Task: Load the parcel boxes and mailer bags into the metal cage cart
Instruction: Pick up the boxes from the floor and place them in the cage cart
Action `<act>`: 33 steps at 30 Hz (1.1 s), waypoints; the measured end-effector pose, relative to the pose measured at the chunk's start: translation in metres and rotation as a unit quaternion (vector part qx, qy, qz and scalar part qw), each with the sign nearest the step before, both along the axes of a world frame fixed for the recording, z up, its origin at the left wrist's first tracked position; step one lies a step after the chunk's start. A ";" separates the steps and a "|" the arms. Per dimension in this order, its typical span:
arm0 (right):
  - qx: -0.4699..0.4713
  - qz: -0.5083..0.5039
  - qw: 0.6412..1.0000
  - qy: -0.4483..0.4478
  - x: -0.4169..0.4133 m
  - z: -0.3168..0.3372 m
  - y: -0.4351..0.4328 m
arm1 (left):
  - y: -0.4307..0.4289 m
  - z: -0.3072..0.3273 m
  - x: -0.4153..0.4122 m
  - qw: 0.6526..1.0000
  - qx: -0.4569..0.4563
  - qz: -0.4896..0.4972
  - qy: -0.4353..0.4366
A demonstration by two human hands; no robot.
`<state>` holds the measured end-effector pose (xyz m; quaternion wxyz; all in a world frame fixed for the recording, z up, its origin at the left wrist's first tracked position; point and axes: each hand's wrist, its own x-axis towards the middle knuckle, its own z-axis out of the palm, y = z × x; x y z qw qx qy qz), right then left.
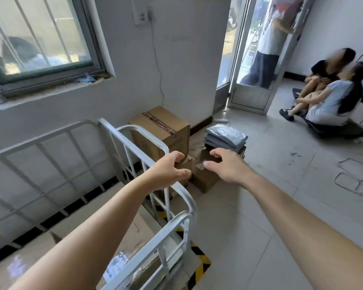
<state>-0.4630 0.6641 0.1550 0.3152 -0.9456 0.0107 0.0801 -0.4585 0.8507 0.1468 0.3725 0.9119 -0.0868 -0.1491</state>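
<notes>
The white metal cage cart [122,135] stands at the lower left with cardboard boxes [117,233] lying in it. Beyond its end rail, parcel boxes sit on the floor: a tall taped box [161,126] against the wall and a smaller brown box [205,176] in front of it. A stack of grey mailer bags [225,137] rests on another box. My left hand [168,172] reaches over the cart's rail, fingers loosely curled, holding nothing. My right hand [226,164] hovers spread above the smaller box, apart from it.
Two people sit on a low trolley [333,126] at the right. A third person stands in the open glass doorway [266,49]. Loose strapping bands [348,181] lie on the tiled floor. A barred window [40,36] is on the left wall.
</notes>
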 end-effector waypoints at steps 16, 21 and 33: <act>0.002 0.060 0.998 0.012 0.168 -0.020 -0.102 | -0.105 -0.033 0.159 0.995 -0.010 0.096 0.017; 0.004 0.073 0.997 0.016 0.232 -0.022 -0.131 | -0.127 -0.032 0.216 0.990 -0.009 0.134 0.030; 0.022 0.241 0.970 0.035 0.394 -0.033 -0.169 | -0.170 -0.048 0.303 0.942 -0.029 0.327 0.062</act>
